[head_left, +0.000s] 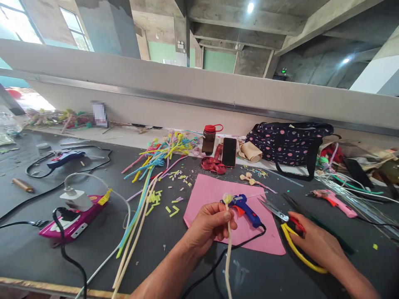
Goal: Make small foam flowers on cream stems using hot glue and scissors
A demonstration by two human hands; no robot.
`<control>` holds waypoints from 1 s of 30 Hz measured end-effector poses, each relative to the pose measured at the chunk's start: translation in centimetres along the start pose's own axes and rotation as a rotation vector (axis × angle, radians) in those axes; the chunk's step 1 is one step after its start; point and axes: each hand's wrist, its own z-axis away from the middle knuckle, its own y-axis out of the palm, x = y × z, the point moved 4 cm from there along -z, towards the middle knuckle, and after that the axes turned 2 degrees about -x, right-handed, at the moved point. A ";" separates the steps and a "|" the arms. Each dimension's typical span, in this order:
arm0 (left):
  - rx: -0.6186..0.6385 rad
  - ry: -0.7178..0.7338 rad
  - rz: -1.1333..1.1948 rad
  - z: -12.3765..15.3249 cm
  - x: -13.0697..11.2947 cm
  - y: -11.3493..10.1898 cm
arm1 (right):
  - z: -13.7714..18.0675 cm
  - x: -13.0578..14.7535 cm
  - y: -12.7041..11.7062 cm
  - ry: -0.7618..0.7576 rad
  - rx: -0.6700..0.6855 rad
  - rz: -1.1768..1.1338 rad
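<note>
My left hand (208, 226) is closed round a cream pipe-cleaner stem (228, 257) with a small pale yellow bud at its top, held upright over the pink sheet (212, 195). The stem hangs down past my wrist. My right hand (314, 241) rests on the dark table and grips the yellow handles of a pair of scissors (285, 220), whose blades point left toward the blue glue gun (246, 207) lying on the pink sheet.
A bundle of coloured pipe cleaners (149, 174) fans across the table's middle, with cut bits around it. A pink power strip (73, 220) with cables lies left. A red-capped bottle (208, 139), phone (229, 152), dotted bag (286, 143) and pink glue gun (333, 201) stand behind.
</note>
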 end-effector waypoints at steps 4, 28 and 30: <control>0.028 -0.014 0.055 0.0 0.1 0.1 | 0.8 1.6 -1.9 -0.136 -0.076 0.194; 0.119 -0.135 -0.017 0.1 0.9 0.9 | 0.9 18.0 -9.0 -0.794 -0.435 -0.665; 0.119 -0.130 -0.018 0.1 0.9 0.9 | 0.9 17.9 -9.0 -0.793 -0.442 -0.655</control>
